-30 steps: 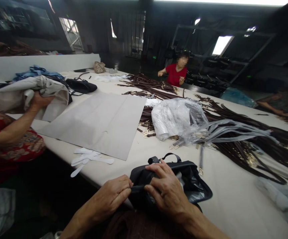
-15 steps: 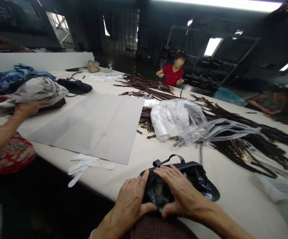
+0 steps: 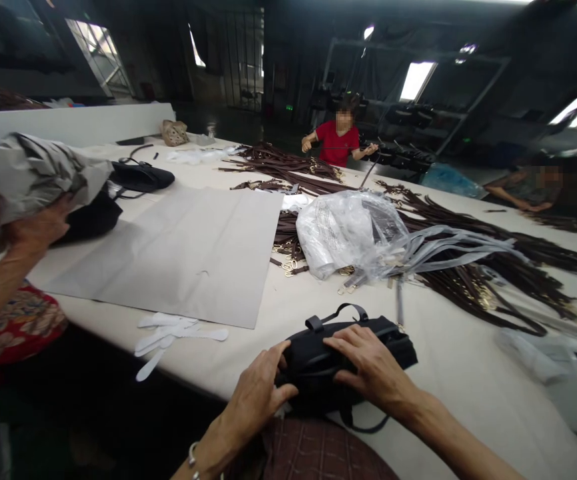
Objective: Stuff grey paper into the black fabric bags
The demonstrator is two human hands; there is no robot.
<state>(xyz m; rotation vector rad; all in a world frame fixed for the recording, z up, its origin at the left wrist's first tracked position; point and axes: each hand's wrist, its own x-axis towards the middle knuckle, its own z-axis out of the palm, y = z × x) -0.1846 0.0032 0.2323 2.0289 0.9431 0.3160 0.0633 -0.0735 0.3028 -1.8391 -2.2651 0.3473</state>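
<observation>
A black handbag [image 3: 308,357] lies at the near table edge, right in front of me. Its mouth looks drawn together, with one strap handle [image 3: 341,311] standing up on the far side and another dangling on the near side. My left hand [image 3: 256,387] grips the bag's left end, its thumb on the near side and its fingers over the far edge. Over the top of the bag curls my right hand [image 3: 371,363], thumb toward me. Its fingertips press on the black fabric. The inside of the bag is hidden.
White glove-like cutouts [image 3: 168,337] and a large grey sheet [image 3: 183,253] lie to the left. Beyond the bag are a clear plastic bag [image 3: 351,230] and brown straps [image 3: 473,290] with gold clasps. At left, a co-worker's hand [image 3: 38,223] holds grey material [image 3: 43,173].
The bag's open mouth, with its lining showing, has closed up between my hands. My right hand has shifted up and right. The co-worker at left has raised the grey material.
</observation>
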